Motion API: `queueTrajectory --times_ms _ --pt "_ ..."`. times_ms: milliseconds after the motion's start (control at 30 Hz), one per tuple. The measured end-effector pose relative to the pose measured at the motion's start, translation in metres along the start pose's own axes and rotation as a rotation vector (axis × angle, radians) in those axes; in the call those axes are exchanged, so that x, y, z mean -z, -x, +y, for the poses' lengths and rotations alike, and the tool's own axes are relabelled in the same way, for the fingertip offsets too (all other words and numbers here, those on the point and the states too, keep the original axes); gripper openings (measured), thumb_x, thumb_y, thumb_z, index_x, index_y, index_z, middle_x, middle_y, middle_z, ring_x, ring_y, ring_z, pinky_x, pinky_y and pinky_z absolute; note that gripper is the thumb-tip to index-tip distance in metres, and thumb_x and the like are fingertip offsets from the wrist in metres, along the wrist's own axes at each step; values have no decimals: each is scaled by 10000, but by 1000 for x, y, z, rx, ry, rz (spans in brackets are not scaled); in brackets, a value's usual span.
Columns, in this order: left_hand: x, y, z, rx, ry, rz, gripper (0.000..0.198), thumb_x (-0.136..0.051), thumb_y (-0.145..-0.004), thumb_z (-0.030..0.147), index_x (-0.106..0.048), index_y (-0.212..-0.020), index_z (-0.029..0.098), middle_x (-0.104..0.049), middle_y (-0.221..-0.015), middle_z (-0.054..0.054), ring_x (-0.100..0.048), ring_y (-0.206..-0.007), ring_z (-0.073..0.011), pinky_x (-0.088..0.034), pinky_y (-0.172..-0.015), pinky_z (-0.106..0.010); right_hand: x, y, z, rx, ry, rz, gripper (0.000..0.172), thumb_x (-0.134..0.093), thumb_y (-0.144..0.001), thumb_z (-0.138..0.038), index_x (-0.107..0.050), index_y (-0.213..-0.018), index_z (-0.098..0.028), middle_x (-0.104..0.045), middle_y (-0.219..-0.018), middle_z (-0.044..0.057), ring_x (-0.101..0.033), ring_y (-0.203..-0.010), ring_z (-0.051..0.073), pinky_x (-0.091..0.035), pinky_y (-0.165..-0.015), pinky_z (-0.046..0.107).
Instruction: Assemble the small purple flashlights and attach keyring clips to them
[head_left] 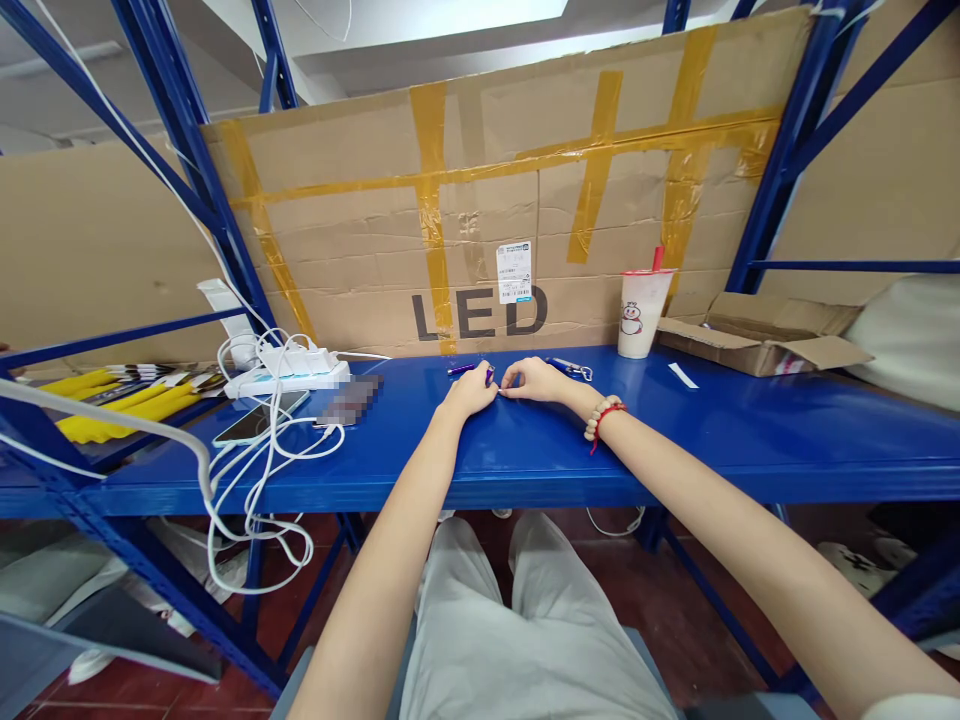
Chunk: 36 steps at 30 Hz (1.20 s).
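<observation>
1. Head view: I see the left hand (472, 392) curled round a small blue piece (490, 377).
2. The right hand (535, 382) pinches beside it; I can't tell on what.
3. Just beyond, a dark stick (460, 370) lies on the counter (540, 450).
4. Farther right stands a cup (643, 318).

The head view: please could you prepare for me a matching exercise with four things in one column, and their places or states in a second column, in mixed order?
Column one:
1. Right hand
2. Cup
3. Left hand
4. Cardboard box

Column two:
A. Has a red straw standing in it
B. Sits toward the right side of the blue table, with its flaps spread
C. Has a beaded bracelet at its wrist
D. Is between the white power strip and the right hand

Right pairs: 1-C, 2-A, 3-D, 4-B.
</observation>
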<state>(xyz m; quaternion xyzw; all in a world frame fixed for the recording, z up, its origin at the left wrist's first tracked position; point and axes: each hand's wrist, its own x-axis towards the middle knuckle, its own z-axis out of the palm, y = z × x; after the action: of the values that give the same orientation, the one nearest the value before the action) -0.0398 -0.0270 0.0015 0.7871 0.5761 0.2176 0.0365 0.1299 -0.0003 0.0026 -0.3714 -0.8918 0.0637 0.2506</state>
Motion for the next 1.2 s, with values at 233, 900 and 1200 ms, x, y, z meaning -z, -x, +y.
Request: queueTrajectory --times_ms 233,900,1200 --pt "1 1 1 9 9 -1 100 -453 -883 227 -502 -964 197 -657 -1044 -101 -617 -981 -239 -469 -780 -320 -2 -1 3 6 9 2 178 -629 -782 -300 -710 -848 -155 -724 -833 37 -633 -701 138 -463 -664 234" --pt "-1 -2 -1 -6 -21 -6 132 -430 -892 238 -517 -976 186 -647 -1068 -114 -608 -996 -253 -470 -788 -332 -6 -3 10 9 -1 15 200 -633 -787 -339 -690 -844 -156 -713 -870 39 -634 -731 133 -459 -667 226" --pt "-1 -1 0 -7 -52 -10 90 -424 -893 240 -495 -926 197 -650 -1077 -100 -610 -1000 -252 -464 -751 -323 -6 -4 11 -2 5 7 202 -638 -777 -354 -706 -816 -169 -716 -843 38 -628 -717 136 -457 -646 225"
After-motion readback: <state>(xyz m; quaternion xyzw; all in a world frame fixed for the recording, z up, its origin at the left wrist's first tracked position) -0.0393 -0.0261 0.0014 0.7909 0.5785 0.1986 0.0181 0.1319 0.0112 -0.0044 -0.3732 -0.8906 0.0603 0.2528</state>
